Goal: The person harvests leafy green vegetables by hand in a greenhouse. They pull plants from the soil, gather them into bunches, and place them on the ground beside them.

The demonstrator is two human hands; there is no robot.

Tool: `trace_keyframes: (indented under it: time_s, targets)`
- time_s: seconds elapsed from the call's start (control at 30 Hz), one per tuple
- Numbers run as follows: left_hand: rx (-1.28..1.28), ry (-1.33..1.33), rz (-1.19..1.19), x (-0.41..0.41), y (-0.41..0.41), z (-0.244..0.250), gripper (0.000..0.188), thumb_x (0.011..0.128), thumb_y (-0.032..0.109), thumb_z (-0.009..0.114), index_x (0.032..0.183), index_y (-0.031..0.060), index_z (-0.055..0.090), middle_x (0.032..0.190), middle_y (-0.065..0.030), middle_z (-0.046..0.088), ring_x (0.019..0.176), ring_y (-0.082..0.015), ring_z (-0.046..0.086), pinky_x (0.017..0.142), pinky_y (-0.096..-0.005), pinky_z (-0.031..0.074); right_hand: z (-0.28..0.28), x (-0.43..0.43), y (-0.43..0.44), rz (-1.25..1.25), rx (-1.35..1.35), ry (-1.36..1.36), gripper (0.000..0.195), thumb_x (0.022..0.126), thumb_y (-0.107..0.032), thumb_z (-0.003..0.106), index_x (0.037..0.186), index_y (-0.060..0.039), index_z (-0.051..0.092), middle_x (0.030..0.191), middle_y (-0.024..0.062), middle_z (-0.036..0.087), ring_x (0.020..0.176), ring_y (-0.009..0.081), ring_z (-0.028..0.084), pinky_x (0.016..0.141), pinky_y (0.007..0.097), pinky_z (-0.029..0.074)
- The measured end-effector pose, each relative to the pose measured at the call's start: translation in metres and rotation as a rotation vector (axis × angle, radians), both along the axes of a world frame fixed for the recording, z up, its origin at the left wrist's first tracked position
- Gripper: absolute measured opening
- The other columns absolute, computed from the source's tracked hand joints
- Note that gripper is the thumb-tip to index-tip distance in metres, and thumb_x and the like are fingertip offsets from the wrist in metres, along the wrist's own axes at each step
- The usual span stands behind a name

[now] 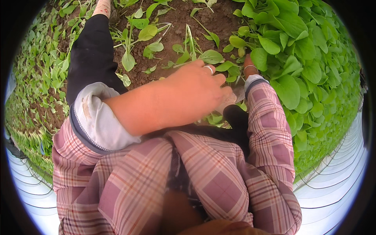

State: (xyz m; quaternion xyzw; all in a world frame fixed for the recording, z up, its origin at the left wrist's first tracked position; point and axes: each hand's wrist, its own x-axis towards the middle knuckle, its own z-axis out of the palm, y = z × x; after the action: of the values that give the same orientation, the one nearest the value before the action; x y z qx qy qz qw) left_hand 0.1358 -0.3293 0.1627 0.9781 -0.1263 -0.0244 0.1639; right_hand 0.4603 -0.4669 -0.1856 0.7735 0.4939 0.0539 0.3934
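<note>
My left hand [205, 83], a ring on one finger, reaches across my body to the right, just above the soil. Its fingers curl downward and their tips are hidden, so I cannot tell whether they hold anything. Beside it, my right hand [249, 62] reaches in at the edge of a dense stand of broad-leaved greens [290, 70]. Leaves cover most of that hand, and its grip is hidden. An uprooted leafy plant [191, 44] lies on the brown soil [173, 17] just beyond my left hand.
More loose leafy plants [128, 54] lie scattered ahead. My black-trousered left leg [91, 53] stretches forward on the left, and my bent right knee [236, 116] is under the hands. Sparser plants [35, 76] cover the far left. Pale ribbed tunnel sheeting [332, 182] borders the bed.
</note>
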Motion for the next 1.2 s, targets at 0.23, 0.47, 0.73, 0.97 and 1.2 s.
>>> trace_keyframes:
  time_s: [0.23,0.47,0.73,0.97,1.2]
  targets:
    - [-0.036,0.057,-0.001,-0.002,0.016,-0.005,0.024,0.068,0.010,0.058,0.091,0.0057,0.053,0.081,-0.0069,0.054,0.081,-0.0241,0.056,0.071,-0.0357,0.044,0.012,-0.002,0.006,-0.054,-0.004,0.102,0.038,0.077,-0.012,0.051,0.114,-0.0027,0.051,0.103,0.0135,0.055,0.101,0.0277,0.051,0.086,0.0375,0.039]
    - [-0.079,0.083,-0.018,0.002,0.029,-0.013,0.027,0.067,0.011,0.061,0.092,0.0057,0.053,0.082,-0.0067,0.055,0.082,-0.0244,0.057,0.070,-0.0360,0.044,0.042,-0.006,-0.003,-0.087,0.037,0.267,0.041,0.075,-0.011,0.054,0.115,-0.0047,0.050,0.101,0.0151,0.056,0.099,0.0294,0.053,0.084,0.0394,0.042]
    - [-0.113,0.110,-0.041,0.007,0.039,-0.015,0.027,0.070,0.010,0.059,0.097,0.0056,0.054,0.083,-0.0078,0.055,0.083,-0.0251,0.056,0.071,-0.0366,0.044,0.158,-0.044,0.001,-0.050,-0.011,0.623,0.045,0.072,-0.010,0.057,0.116,-0.0070,0.050,0.099,0.0169,0.058,0.096,0.0313,0.056,0.081,0.0417,0.044]
    - [-0.094,0.200,-0.027,0.009,0.052,-0.028,0.022,0.074,0.010,0.055,0.096,0.0061,0.057,0.084,-0.0079,0.056,0.084,-0.0264,0.057,0.073,-0.0385,0.043,0.185,-0.124,0.063,0.157,-0.050,0.822,0.032,0.073,-0.013,0.056,0.104,-0.0057,0.050,0.087,0.0161,0.061,0.084,0.0317,0.061,0.069,0.0406,0.050]
    - [-0.078,0.225,0.023,0.011,0.068,-0.046,0.020,0.076,0.015,0.054,0.094,0.0056,0.057,0.084,-0.0089,0.058,0.086,-0.0273,0.058,0.075,-0.0396,0.045,0.182,-0.109,0.136,-0.008,0.259,0.859,0.032,0.074,-0.017,0.058,0.101,-0.0009,0.051,0.083,0.0166,0.062,0.074,0.0303,0.063,0.064,0.0389,0.051]
